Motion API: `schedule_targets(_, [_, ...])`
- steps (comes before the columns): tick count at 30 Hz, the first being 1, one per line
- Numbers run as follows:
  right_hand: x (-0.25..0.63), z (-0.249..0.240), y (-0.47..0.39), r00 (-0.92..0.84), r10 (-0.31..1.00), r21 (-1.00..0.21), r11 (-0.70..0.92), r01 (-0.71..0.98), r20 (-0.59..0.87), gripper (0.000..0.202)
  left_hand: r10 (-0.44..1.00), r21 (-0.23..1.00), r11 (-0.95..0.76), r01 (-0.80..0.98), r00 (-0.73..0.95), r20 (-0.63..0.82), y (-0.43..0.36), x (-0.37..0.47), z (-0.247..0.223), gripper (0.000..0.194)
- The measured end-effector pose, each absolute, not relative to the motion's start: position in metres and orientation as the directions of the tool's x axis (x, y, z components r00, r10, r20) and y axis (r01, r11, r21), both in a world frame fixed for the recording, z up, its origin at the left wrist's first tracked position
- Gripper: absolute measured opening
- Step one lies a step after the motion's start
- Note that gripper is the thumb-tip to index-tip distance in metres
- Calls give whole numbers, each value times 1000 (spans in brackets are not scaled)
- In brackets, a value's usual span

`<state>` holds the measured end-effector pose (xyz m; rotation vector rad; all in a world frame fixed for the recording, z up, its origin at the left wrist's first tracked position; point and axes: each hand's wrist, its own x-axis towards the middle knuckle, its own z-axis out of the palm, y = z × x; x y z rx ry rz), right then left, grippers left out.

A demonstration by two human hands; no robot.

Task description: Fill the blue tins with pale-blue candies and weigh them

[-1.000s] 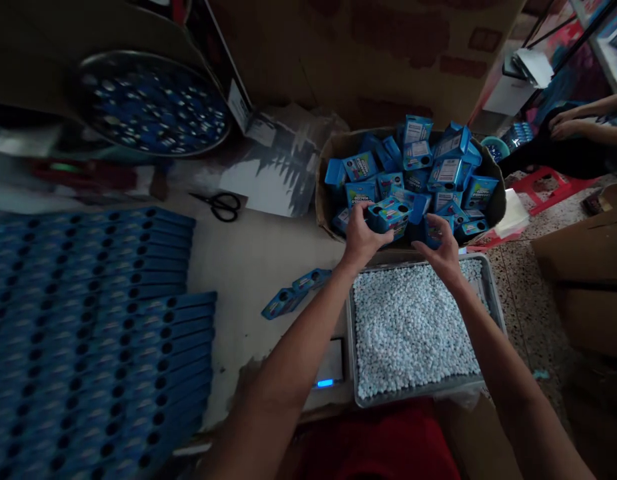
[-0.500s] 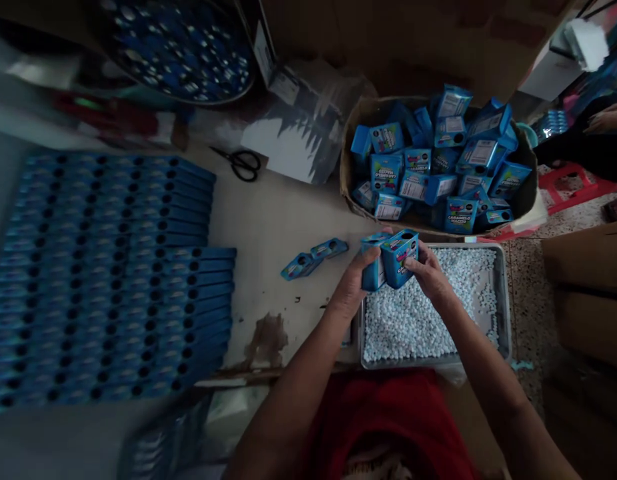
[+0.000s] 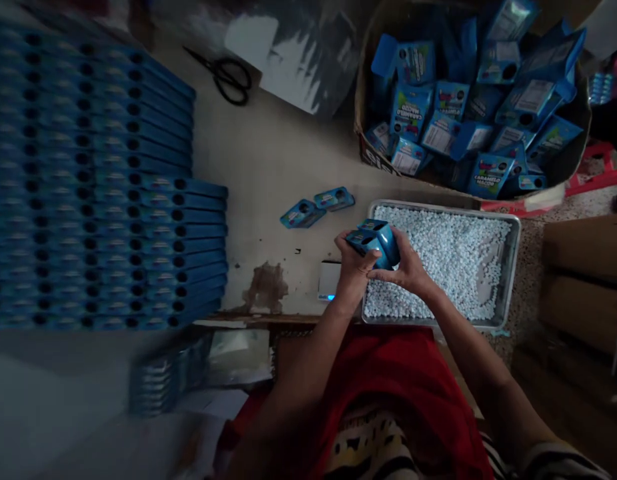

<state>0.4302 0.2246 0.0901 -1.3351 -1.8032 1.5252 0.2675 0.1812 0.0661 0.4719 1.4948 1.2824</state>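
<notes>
Two blue candy boxes (image 3: 380,241) are pressed side by side between my hands, over the left edge of a metal tray (image 3: 513,267) of small pale pellets. My left hand (image 3: 357,260) is closed round the nearer box, thumb across its side. On the right, my right hand (image 3: 405,267) grips the other box, its thumb reaching under toward my left hand. A small white scale (image 3: 330,279) with a lit blue display lies just left of my wrist. Two more blue boxes (image 3: 302,214) lie on the table, touching end to end.
Rows of stacked blue boxes (image 3: 158,207) fill the left side. Black scissors (image 3: 231,79) and a clear plastic sheet (image 3: 308,57) lie toward the back. A cardboard carton (image 3: 368,150) full of blue boxes stands behind the tray. Brown cartons (image 3: 583,257) are at right.
The view has shifted, and the scene sits higher in the picture. Both hands have turned the two boxes and brought them closer together. The scale has come into sight beside my left wrist.
</notes>
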Motion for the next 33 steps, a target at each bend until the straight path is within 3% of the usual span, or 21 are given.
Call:
schedule_targets(3, [434,84,208,-485,822,-912,-97,397,-299,117,811,866,400,-299,-324,-487,153,264,67,108])
schedule_targets(8, [441,74,169,-425,803,-895,-283,344,-418,111,785,838,461,-290,-308,-538,122,253,67,100])
schedule_targets(12, [460,68,148,-598,676,-899,-375,225,-431,112,760,720,601,-348,-31,-649,102,249,72,101])
schedule_targets(14, [477,68,157,-659,647,-923,-293,248,-383,110,736,689,632,-355,-5,-677,94,258,72,94])
schedule_targets(16, [497,68,184,-659,700,-950,-91,300,-275,93,762,771,545,-328,-189,-619,92,271,68,93])
schedule_targets(18, [518,64,227,-609,780,-921,120,370,-143,65,753,860,432,-271,-416,-510,99,283,61,95])
schedule_targets(19, [526,60,251,-575,814,-894,195,405,-83,61,733,890,392,-233,-506,-455,104,287,56,95])
schedule_targets(21, [537,45,297,-628,778,-791,379,481,-8,68,715,935,340,-96,-619,-324,116,291,45,94])
schedule_targets(25, [540,4,341,-798,599,-510,665,546,-72,69,773,896,304,325,-633,-33,121,299,23,89])
schedule_targets(27, [540,-12,338,-775,630,-439,683,584,-53,71,789,865,340,369,-613,-48,112,310,11,88])
schedule_targets(29, [541,-24,328,-697,716,-447,631,634,22,76,766,888,359,287,-635,-104,103,324,-2,88])
schedule_targets(33, [543,-33,303,-485,866,-656,435,617,118,67,731,951,303,53,-654,-196,106,348,-31,91])
